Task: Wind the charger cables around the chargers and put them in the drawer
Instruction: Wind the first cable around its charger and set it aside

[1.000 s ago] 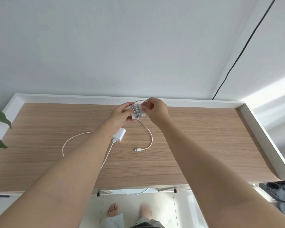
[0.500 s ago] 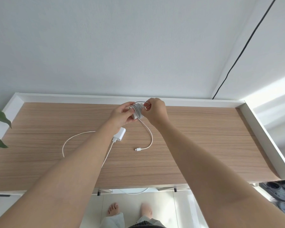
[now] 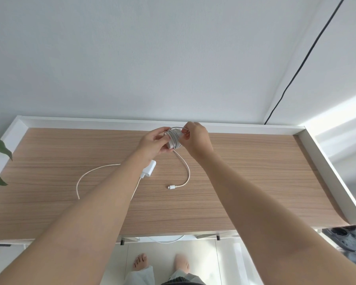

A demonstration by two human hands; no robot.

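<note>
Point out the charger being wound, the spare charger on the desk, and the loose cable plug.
Charger being wound point(image 3: 174, 138), head view: its cable coils.
Spare charger point(image 3: 149, 171), head view: white body.
Loose cable plug point(image 3: 171, 187), head view: connector tip.

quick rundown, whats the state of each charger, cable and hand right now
held charger: off the desk, partly wound with cable
its cable tail: loose, plug end lying on the desk
second charger: flat on the desk, unwound
second cable: sprawled loose across the desk
left hand: grip shut on held charger
right hand: pinching the cable loop
</note>
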